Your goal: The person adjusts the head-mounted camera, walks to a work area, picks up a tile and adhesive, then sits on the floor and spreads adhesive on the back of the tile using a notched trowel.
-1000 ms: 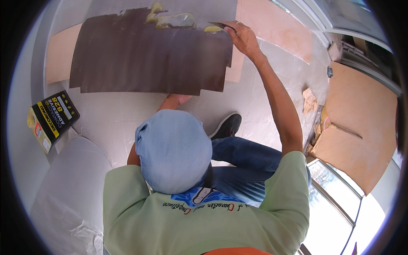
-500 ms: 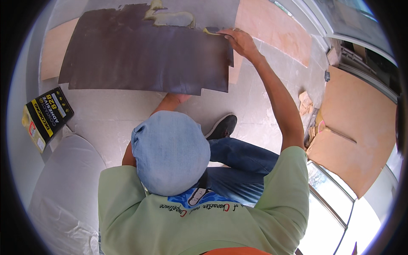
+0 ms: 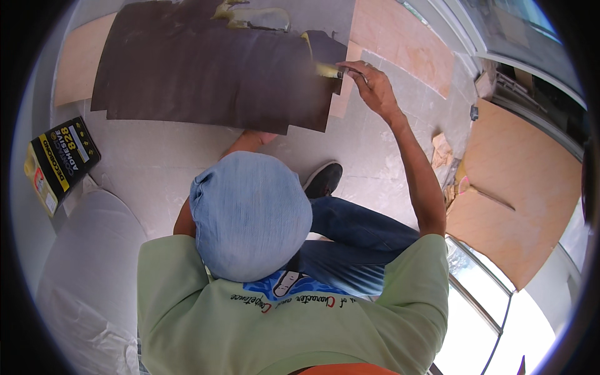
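A large dark brown sheet [image 3: 206, 75] with stepped edges lies in front of me. My right hand [image 3: 375, 87] is closed round a flat spreader [image 3: 339, 72] over the sheet's right side. Yellowish adhesive is smeared around its working edge, which is blurred. A curved yellow streak of adhesive runs beside a darker patch just beyond it. Farther off, a thicker puddle of adhesive [image 3: 265, 19] lies on the sheet. My left hand [image 3: 256, 139] is at the sheet's near edge, with its fingers mostly hidden there.
A black and yellow adhesive can [image 3: 65, 165] stands at the left beside a white plastic-covered shape [image 3: 94, 250]. Pale boards [image 3: 400, 40] lie around the sheet. At the right are a tan board [image 3: 519, 181] with a stick [image 3: 494, 199] and a crumpled scrap [image 3: 442, 150].
My right hand has drawn the spreader toward me and slightly right across the sheet, and a darker patch with a yellow edge now shows behind it. The whole view has shifted slightly.
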Motion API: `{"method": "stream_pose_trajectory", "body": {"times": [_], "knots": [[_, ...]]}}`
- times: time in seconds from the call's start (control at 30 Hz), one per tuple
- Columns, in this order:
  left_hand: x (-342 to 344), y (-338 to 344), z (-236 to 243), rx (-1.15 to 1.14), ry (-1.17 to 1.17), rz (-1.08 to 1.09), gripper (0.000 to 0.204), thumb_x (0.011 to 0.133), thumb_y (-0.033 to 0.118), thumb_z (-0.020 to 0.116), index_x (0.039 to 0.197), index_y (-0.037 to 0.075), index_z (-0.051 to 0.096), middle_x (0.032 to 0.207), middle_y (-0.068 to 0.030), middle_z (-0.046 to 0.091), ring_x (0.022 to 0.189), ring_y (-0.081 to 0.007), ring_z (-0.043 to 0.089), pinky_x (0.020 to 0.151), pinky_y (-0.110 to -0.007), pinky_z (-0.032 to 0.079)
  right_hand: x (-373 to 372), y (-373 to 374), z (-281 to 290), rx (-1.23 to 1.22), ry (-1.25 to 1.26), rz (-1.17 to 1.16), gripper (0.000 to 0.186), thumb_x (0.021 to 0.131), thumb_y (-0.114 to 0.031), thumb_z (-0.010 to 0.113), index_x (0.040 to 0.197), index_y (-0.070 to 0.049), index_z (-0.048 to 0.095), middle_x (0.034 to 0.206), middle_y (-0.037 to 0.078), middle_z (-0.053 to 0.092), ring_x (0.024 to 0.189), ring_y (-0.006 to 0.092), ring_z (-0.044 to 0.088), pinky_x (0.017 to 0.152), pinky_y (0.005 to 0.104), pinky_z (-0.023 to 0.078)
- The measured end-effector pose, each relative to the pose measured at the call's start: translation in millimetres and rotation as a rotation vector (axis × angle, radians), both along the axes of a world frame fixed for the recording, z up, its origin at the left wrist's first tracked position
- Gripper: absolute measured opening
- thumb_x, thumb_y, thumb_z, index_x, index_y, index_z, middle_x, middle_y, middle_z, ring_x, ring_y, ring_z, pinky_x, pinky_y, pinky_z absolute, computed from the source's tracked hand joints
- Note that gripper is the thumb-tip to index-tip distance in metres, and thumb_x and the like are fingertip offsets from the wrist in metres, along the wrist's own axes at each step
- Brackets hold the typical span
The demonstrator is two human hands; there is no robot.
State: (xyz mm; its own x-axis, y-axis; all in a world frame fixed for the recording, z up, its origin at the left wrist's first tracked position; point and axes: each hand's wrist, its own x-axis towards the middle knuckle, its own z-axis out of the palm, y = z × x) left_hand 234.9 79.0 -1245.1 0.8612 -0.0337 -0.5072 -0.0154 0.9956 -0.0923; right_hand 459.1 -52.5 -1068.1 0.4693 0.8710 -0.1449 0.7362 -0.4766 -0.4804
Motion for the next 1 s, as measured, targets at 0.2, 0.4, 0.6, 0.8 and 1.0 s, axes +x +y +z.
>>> {"method": "stream_pose_trajectory", "body": {"times": [0.2,0.4,0.6,0.8,1.0], "knots": [[-2,-1,1,0.012,0.005,0.008,0.047,0.106,0.040,0.042,0.142,0.011,0.049,0.144,-0.0052,0.052,0.130,-0.0228,0.049,0.111,-0.038,0.039,-39,15,3,-0.151,-0.030,0.228,0.030,0.097,-0.002,0.056,0.122,-0.012,0.070,0.113,0.014,0.071,0.104,0.0335,0.067,0.091,0.0398,0.053],[-3,-5,3,0.036,0.013,-0.011,0.047,0.106,0.040,0.042,0.142,0.011,0.049,0.144,-0.0052,0.053,0.130,-0.0229,0.049,0.111,-0.038,0.039,12,52,-16,0.021,-0.064,0.069,0.031,0.099,-0.009,0.054,0.125,-0.016,0.069,0.110,0.014,0.072,0.100,0.0371,0.067,0.090,0.0438,0.053],[-4,-4,7,0.047,0.029,-0.015,0.046,0.106,0.040,0.042,0.142,0.011,0.049,0.143,-0.0053,0.053,0.129,-0.0229,0.050,0.110,-0.038,0.039,42,92,-56,-0.054,-0.156,0.051,0.030,0.100,-0.011,0.055,0.125,-0.019,0.068,0.112,0.013,0.071,0.102,0.0371,0.066,0.093,0.0443,0.052],[-7,-5,0,0.060,0.043,-0.031,0.046,0.106,0.040,0.042,0.141,0.011,0.049,0.143,-0.0054,0.053,0.128,-0.0230,0.050,0.110,-0.038,0.040,36,62,-56,-0.089,-0.070,0.157,0.030,0.099,-0.010,0.055,0.125,-0.019,0.068,0.114,0.011,0.071,0.107,0.0349,0.065,0.096,0.0434,0.051],[-12,-4,-10,0.008,-0.055,0.029,0.047,0.104,0.042,0.046,0.139,0.011,0.052,0.140,-0.0051,0.056,0.127,-0.0231,0.051,0.108,-0.036,0.042,1,25,-44,-0.072,-0.082,0.195,0.028,0.098,-0.016,0.057,0.122,-0.023,0.071,0.116,0.008,0.069,0.106,0.0299,0.065,0.095,0.0391,0.052]]}}
